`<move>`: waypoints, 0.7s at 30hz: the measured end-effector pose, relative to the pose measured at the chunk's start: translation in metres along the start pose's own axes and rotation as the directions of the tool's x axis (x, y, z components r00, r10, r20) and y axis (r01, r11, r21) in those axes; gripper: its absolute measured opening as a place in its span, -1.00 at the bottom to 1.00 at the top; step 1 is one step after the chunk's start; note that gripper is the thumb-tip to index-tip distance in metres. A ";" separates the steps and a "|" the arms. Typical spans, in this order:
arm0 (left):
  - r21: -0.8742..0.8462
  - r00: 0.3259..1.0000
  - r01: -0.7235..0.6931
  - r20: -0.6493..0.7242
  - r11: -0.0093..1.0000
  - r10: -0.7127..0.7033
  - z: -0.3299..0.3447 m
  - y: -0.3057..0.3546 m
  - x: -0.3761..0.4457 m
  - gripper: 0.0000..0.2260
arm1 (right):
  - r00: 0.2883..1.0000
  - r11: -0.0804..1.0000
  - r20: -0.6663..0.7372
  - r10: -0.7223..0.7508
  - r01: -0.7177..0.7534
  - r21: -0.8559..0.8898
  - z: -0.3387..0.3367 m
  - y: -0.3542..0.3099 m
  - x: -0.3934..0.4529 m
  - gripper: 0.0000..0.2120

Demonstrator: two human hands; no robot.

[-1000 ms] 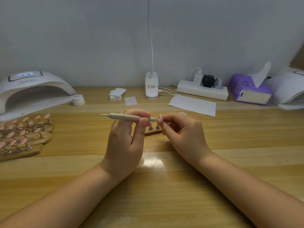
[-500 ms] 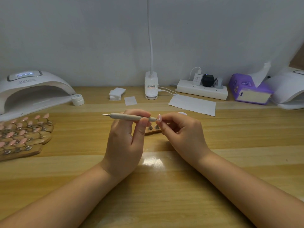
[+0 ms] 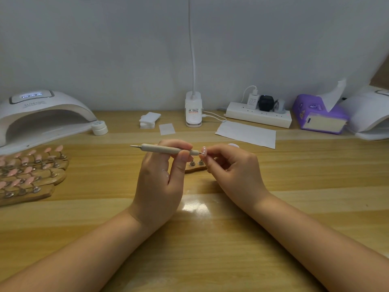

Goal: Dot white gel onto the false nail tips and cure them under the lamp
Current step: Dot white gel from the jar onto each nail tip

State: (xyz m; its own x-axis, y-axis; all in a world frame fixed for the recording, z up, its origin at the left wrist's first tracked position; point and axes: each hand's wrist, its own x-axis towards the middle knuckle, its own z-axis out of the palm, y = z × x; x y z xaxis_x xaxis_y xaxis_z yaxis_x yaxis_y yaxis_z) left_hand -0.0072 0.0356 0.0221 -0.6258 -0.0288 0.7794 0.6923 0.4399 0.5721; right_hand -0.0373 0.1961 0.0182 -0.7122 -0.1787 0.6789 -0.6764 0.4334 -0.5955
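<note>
Reaching in from the near edge of the counter [image 3: 210, 260], both forearms lie low over the wood and converge toward a small wooden nail stand [image 3: 195, 168] at the middle. The left hand [image 3: 160, 182] is turned thumb-up, fingers curled, and it pinches a beige dotting tool [image 3: 166, 149] between thumb and fingertips; the tool lies nearly level above the stand, its far metal point sticking out to the left and its near tip pointing right. The right hand [image 3: 235, 173] sits just right of the stand, fingers curled inward, and pinches a pink false nail tip [image 3: 204, 152] at its fingertips. The tool's right tip touches that nail tip, which already carries small white dots. The stand shows two metal holders between the hands; the rest of it is hidden behind them.

Left of the stand, well apart, lie several wooden stands with pink nail tips [image 3: 29, 171] in rows. Behind those, at the left edge, a white curing lamp [image 3: 42, 114] stands with its display lit, and a small white jar [image 3: 100, 127] rests just beside its right foot. Behind the nail stand, near the wall, stands a white clip lamp base [image 3: 193, 110], with a stack of white pads [image 3: 149, 120] to its left and a paper sheet [image 3: 246, 133] to its right.
</note>
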 end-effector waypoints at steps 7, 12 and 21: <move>-0.007 1.000 -0.001 -0.008 1.000 0.001 0.001 -0.001 0.000 -0.87 | 1.000 1.000 0.006 0.016 -0.016 0.009 0.001 0.000 0.001 -0.90; -0.008 1.000 -0.003 -0.031 1.000 0.003 0.001 -0.001 0.000 -0.87 | 1.000 1.000 0.002 0.013 -0.013 0.011 0.000 -0.001 0.000 -0.91; -0.006 1.000 -0.013 -0.005 1.000 0.013 0.001 -0.001 -0.001 -0.91 | 1.000 1.000 0.005 0.017 -0.017 0.012 0.000 0.000 0.000 -0.90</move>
State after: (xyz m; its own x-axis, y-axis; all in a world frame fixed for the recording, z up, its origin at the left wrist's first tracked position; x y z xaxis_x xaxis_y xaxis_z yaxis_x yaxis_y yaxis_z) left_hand -0.0077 0.0358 0.0208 -0.6148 -0.0277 0.7882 0.7027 0.4346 0.5633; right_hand -0.0375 0.1958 0.0181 -0.7243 -0.1753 0.6668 -0.6664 0.4261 -0.6118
